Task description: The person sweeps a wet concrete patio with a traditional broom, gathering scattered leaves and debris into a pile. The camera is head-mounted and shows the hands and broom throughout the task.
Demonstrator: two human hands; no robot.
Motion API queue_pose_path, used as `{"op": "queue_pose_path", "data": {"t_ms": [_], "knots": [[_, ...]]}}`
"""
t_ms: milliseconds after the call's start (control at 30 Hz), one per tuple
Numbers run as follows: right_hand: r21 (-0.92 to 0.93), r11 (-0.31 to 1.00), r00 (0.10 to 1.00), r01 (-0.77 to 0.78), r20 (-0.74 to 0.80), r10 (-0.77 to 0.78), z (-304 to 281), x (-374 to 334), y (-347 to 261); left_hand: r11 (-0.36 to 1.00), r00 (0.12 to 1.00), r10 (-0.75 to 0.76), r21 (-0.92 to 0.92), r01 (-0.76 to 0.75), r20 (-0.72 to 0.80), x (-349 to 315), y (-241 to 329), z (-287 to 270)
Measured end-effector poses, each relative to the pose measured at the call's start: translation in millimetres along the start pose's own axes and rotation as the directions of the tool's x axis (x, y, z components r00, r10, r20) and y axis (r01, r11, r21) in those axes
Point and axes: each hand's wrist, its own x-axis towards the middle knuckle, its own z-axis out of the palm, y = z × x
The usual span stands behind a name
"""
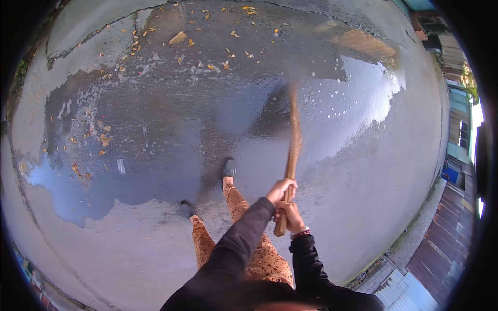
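A long brown stick broom [294, 135] reaches away from me over the wet concrete, its far end smeared by motion among splashes. My left hand [282, 191] is wrapped round the shaft, farther up than the other hand. Just below it, my right hand [291, 215] closes round the shaft close to its near end, a bracelet on the wrist. A broad puddle [171, 129] covers the concrete ahead of my feet, with droplets and ripples beside the broom's far end.
Yellow and brown leaves [177, 38] lie scattered over the wet ground, mostly far and left. A pale scrap [121, 166] lies in the puddle. My dark shoes [229, 167] stand at its near edge. Rusty metal sheets [441, 238] and low buildings line the right side.
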Motion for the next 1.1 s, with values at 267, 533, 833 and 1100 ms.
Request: {"op": "queue_pose_path", "data": {"t_ms": [267,533,833,1100], "knots": [[-0.448,0.788,0.828,0.423,0.545,-0.134,166,77,-1,0.798,0.884,0.25,-0.432,-0.419,-0.396,-107,119,-145],[-0.416,0.853,0.704,0.316,0.705,0.083,73,40,-101,0.819,0.686,0.441,-0.054,-0.571,-0.578,-97,130,-23],[0.227,0.906,0.933,0.357,-0.119,-0.338,-69,18,-59,0.719,0.998,-0.036,0.695,-0.008,0.048,-43,69,65],[0.707,0.62,0.937,0.341,-0.313,-0.159,-68,223,-171,0.777,0.874,0.22,0.62,0.112,-0.433,-202,199,-153]]}}
